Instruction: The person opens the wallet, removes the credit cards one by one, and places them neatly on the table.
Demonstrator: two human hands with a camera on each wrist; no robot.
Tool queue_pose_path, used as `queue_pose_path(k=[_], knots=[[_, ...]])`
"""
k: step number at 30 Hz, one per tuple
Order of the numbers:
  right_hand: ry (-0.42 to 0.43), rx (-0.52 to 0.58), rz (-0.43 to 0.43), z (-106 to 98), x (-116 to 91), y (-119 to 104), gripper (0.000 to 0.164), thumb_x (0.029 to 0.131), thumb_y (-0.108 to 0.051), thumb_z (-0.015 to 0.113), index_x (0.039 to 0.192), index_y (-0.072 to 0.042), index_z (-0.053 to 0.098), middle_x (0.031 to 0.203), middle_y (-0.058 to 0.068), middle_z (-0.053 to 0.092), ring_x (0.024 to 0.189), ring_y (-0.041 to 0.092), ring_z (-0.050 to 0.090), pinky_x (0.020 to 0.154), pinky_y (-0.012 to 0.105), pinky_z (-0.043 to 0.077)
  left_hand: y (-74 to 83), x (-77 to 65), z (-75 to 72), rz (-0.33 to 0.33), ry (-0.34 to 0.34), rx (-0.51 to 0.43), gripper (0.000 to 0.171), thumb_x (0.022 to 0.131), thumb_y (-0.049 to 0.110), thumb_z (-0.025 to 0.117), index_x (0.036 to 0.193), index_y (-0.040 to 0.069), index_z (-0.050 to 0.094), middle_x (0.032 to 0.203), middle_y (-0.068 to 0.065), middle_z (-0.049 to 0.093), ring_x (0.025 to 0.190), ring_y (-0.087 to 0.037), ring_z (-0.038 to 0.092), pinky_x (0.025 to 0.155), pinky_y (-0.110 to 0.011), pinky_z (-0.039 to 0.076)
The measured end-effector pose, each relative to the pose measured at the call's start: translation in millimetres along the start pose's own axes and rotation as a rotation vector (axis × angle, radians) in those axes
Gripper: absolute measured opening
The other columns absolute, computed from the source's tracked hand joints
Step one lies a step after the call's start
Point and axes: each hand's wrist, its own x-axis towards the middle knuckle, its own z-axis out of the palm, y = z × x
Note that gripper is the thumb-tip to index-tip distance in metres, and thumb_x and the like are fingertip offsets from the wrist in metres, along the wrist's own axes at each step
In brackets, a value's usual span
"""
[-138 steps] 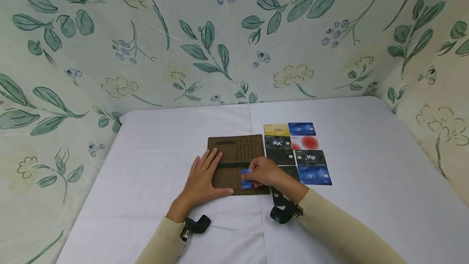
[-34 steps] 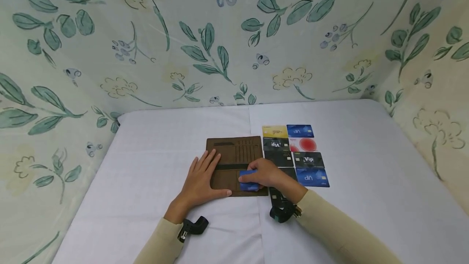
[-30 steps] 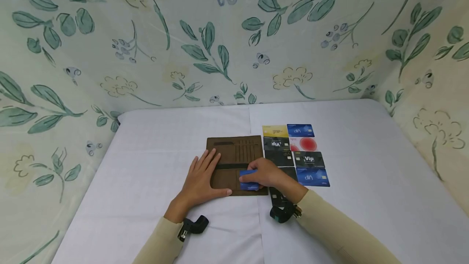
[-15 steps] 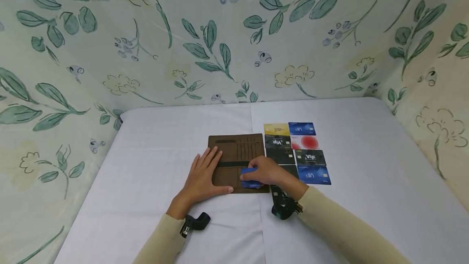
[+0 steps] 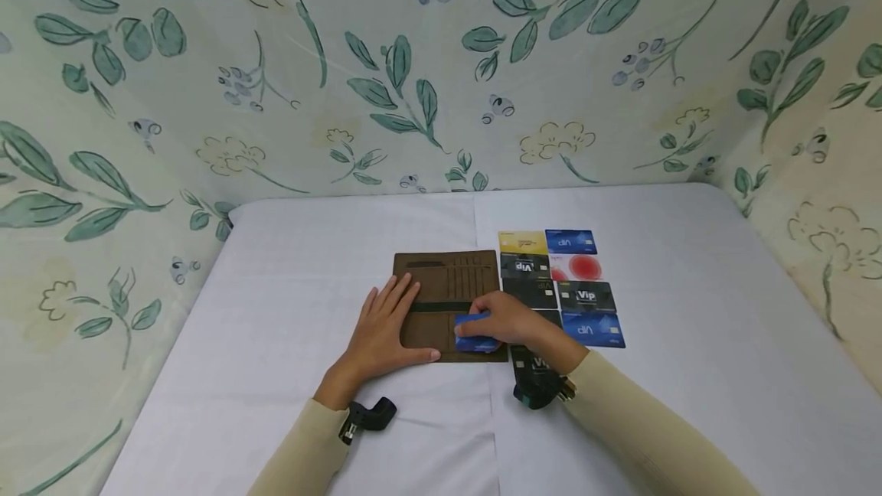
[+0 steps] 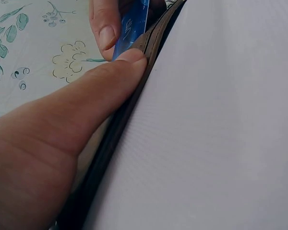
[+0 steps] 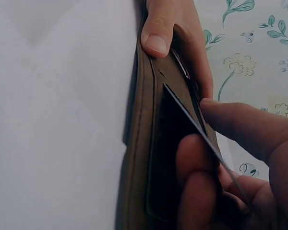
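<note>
A brown wallet (image 5: 426, 331) lies unfolded on the white-covered table, its card slots facing up. My left hand (image 5: 382, 330) rests spread on its left side, thumb (image 6: 120, 72) at the near edge. A blue bank card (image 5: 475, 343) is pinched in my right hand (image 5: 513, 320) over the wallet's near right part. In the right wrist view the card (image 7: 192, 120) stands tilted, thumb on one face and fingers on the other, with one corner close to the wallet's pocket panel; whether it touches is unclear. Part of the card is hidden by the fingers.
Right of the wallet, several cards lie in two columns: a yellow card (image 5: 521, 242), a red-and-white card (image 5: 577, 267), blue cards such as this lower one (image 5: 594, 330), and black cards such as this one (image 5: 587, 296). The right forearm partly covers the nearest black cards.
Over the last few seconds the blue card has turned or shifted so more of its face shows beside the right fingers. The left hand has stayed on the wallet.
</note>
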Motion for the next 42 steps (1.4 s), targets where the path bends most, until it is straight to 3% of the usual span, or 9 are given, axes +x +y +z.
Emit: queue_pose_path(k=[10,18,25,32,37,42], knots=[[0.014,0.024,-0.038,-1,1,2,0.020,0.083,-0.025,0.075,0.078,-0.010,0.063,0.076,0.003,0.058,0.067,0.018,0.054,0.053,0.027,0.041,1.0,0.9,1.1,-0.002,-0.001,-0.003,0.117,0.067,0.083,0.059,0.155,0.015,0.022,0.161,-0.003,0.015,0.148,-0.026,0.008,0.117,-0.052,0.005],[0.032,-0.009,-0.029,-3,2,4,0.026,0.082,-0.034,0.076,0.081,-0.011,0.065,0.082,0.003,0.059,0.073,0.017,0.056,0.059,0.027,0.044,-0.4,1.5,3.1,-0.001,0.004,0.005,0.117,0.067,0.084,0.057,0.155,0.016,0.021,0.161,-0.002,0.014,0.148,-0.025,0.007,0.117,-0.051,0.005],[0.051,0.005,-0.057,0,0,1,0.019,0.081,-0.022,0.077,0.077,-0.011,0.062,0.080,0.003,0.058,0.073,0.019,0.055,0.060,0.029,0.042,-0.2,-0.4,3.1,-0.008,0.001,0.002,0.117,0.067,0.083,0.058,0.155,0.016,0.021,0.161,-0.002,0.014,0.148,-0.025,0.007,0.117,-0.051,0.005],[0.066,-0.013,0.003,-2,-6,1,0.026,0.080,-0.029,0.078,0.085,-0.009,0.062,0.088,0.006,0.058,0.077,0.021,0.055,0.059,0.029,0.046,1.5,-0.7,3.0,0.002,0.003,-0.003,0.116,0.068,0.082,0.059,0.155,0.014,0.023,0.161,-0.004,0.016,0.148,-0.026,0.008,0.117,-0.053,0.006],[0.075,0.148,0.117,-8,-13,7,0.041,0.079,-0.033,0.080,0.102,-0.004,0.062,0.101,0.013,0.059,0.075,0.021,0.061,0.056,0.031,0.056,2.0,-0.5,1.3,0.003,0.004,-0.001,0.116,0.068,0.081,0.061,0.155,0.014,0.023,0.161,-0.004,0.016,0.148,-0.027,0.009,0.117,-0.053,0.006],[0.052,0.370,0.178,-16,-21,12,0.036,0.084,-0.026,0.076,0.104,0.001,0.061,0.092,0.014,0.066,0.064,0.020,0.065,0.062,0.032,0.058,0.8,-0.2,0.5,0.000,0.005,0.011,0.116,0.068,0.082,0.059,0.155,0.014,0.022,0.161,-0.004,0.015,0.148,-0.027,0.009,0.117,-0.052,0.006]])
